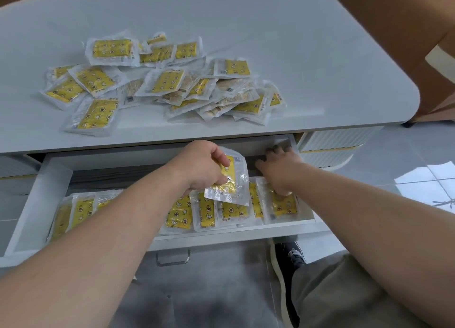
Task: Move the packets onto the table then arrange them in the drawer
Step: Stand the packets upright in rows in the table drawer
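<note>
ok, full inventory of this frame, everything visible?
table: 1, pale grey, upper half of the view
loose packets: many, yellow in clear wrap, piled on the table
drawer: 1, white, open under the table edge
drawer packets: one overlapping row, yellow, along the drawer front
held packet: 1, yellow, above the row
handle: 1, metal, drawer front
shoe: 1, dark, floor lower right
left hand: fingers hold the held packet
right hand: rests at the row's right end

I see a loose heap of packets [160, 86], clear with yellow star-printed contents, overlapping on the white table [307, 57]. Below it the white drawer [34, 197] stands open with a row of packets [183, 214] leaning side by side; a single packet [232, 180] hangs tilted just above them.
</note>
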### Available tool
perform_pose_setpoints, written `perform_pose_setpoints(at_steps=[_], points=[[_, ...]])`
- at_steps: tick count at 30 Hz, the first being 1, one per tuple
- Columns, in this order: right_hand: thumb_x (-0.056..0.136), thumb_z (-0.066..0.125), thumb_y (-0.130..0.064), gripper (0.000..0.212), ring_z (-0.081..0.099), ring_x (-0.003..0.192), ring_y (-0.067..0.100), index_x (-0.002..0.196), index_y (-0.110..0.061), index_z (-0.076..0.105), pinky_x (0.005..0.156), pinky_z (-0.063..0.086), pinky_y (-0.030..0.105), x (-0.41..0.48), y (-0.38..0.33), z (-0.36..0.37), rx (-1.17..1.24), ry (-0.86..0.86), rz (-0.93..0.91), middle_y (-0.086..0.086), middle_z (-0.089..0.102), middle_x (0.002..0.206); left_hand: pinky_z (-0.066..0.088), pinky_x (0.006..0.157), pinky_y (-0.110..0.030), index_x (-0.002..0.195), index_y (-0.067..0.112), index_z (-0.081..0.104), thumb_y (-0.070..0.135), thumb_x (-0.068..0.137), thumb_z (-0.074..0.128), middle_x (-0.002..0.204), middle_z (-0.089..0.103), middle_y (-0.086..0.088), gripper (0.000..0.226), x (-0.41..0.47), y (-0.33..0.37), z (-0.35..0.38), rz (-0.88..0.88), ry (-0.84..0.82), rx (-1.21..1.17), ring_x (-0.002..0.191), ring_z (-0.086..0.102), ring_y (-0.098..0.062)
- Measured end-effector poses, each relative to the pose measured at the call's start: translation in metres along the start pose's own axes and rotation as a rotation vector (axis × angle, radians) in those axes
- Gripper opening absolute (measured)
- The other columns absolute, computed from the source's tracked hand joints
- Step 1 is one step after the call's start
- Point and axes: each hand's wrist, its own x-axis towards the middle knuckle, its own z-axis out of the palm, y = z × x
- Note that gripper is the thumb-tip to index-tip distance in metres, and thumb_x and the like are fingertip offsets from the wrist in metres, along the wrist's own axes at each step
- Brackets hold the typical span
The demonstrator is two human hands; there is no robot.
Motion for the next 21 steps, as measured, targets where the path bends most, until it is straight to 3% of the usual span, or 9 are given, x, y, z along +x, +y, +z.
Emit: perform_pose_setpoints(at_steps=[3, 6, 8, 9, 13, 16, 18, 19, 21], points=[[0.088, 0.061, -0.011, 0.063, 0.042, 0.133, 0.037, 0.147, -0.025, 0.042, 0.111, 0.034, 0.052, -0.001, 0.007, -0.014, 0.197, 0.045, -0.033, 0.015, 0.048, 0.141, 0.045, 0.056, -0.019, 0.102, 0.019, 0.069, 0.001, 0.079, 0.082, 0.092, 0.060, 0.005, 0.032, 0.001, 0.003, 0.001, -0.019, -0.006, -0.020, 0.077, 0.060, -0.009], [0.086, 0.056, 0.003, 0.057, 0.061, 0.112, 0.027, 0.139, -0.018, 0.055, 0.091, 0.053, 0.036, -0.005, 0.016, -0.033, 0.955, 0.022, -0.079, 0.009, 0.065, 0.127, 0.058, 0.071, -0.032, 0.098, 0.021, 0.068, -0.001, 0.081, 0.078, 0.093, 0.065, -0.001, 0.029, 0.005, 0.003, 0.006, -0.031, -0.026, -0.039, 0.085, 0.067, -0.019], [0.085, 0.049, 0.015, 0.058, 0.064, 0.102, 0.029, 0.136, -0.012, 0.055, 0.083, 0.058, 0.036, -0.010, 0.020, -0.039, 1.518, -0.182, -0.115, 0.018, 0.066, 0.125, 0.061, 0.083, -0.044, 0.095, 0.019, 0.067, -0.006, 0.083, 0.073, 0.092, 0.066, -0.006, 0.029, 0.006, 0.001, 0.009, -0.043, -0.059, -0.082, 0.091, 0.069, -0.029], [0.087, 0.049, 0.016, 0.054, 0.065, 0.100, 0.032, 0.133, -0.012, 0.056, 0.085, 0.058, 0.040, -0.011, 0.022, -0.038, 1.660, -0.281, -0.135, 0.021, 0.066, 0.126, 0.060, 0.085, -0.046, 0.094, 0.019, 0.067, -0.007, 0.084, 0.072, 0.089, 0.065, -0.006, 0.029, 0.007, 0.000, 0.011, -0.039, -0.075, -0.074, 0.091, 0.068, -0.029], [0.086, 0.073, 0.002, 0.042, 0.070, 0.109, 0.033, 0.123, -0.013, 0.062, 0.098, 0.055, 0.046, -0.007, 0.023, -0.025, 1.479, -0.348, -0.129, 0.016, 0.072, 0.120, 0.059, 0.088, -0.041, 0.093, 0.020, 0.066, -0.005, 0.086, 0.069, 0.089, 0.065, -0.003, 0.027, 0.005, -0.004, 0.018, -0.012, -0.171, 0.029, 0.081, 0.063, -0.019], [0.083, 0.079, 0.000, 0.038, 0.072, 0.099, 0.028, 0.116, -0.010, 0.062, 0.079, 0.063, 0.037, -0.004, 0.023, -0.016, 1.367, -0.300, -0.038, 0.012, 0.074, 0.113, 0.053, 0.086, -0.031, 0.105, 0.020, 0.067, 0.004, 0.089, 0.070, 0.112, 0.064, 0.001, 0.023, 0.002, -0.005, 0.017, 0.029, -0.155, 0.225, 0.102, 0.062, -0.019], [0.083, 0.079, -0.001, 0.038, 0.072, 0.092, 0.023, 0.116, -0.012, 0.061, 0.064, 0.061, 0.029, -0.003, 0.025, -0.009, 1.319, -0.278, 0.012, 0.010, 0.073, 0.112, 0.047, 0.079, -0.025, 0.107, 0.022, 0.065, 0.007, 0.092, 0.067, 0.109, 0.061, 0.004, 0.022, 0.000, -0.005, 0.011, 0.063, -0.078, 0.324, 0.102, 0.060, -0.017], [0.083, 0.080, -0.004, 0.040, 0.072, 0.091, 0.022, 0.118, -0.012, 0.062, 0.063, 0.061, 0.027, -0.003, 0.024, -0.006, 1.287, -0.274, 0.032, 0.009, 0.073, 0.114, 0.046, 0.075, -0.023, 0.104, 0.024, 0.064, 0.008, 0.092, 0.066, 0.107, 0.062, 0.004, 0.020, 0.001, -0.006, 0.008, 0.073, -0.052, 0.338, 0.099, 0.060, -0.016], [0.083, 0.083, -0.014, 0.048, 0.070, 0.100, 0.024, 0.126, -0.012, 0.062, 0.076, 0.060, 0.029, -0.001, 0.020, 0.002, 1.084, -0.240, 0.056, 0.007, 0.070, 0.121, 0.045, 0.070, -0.023, 0.100, 0.025, 0.063, 0.010, 0.092, 0.066, 0.104, 0.063, 0.005, 0.017, 0.001, -0.008, 0.004, 0.090, -0.011, 0.347, 0.095, 0.061, -0.014]])
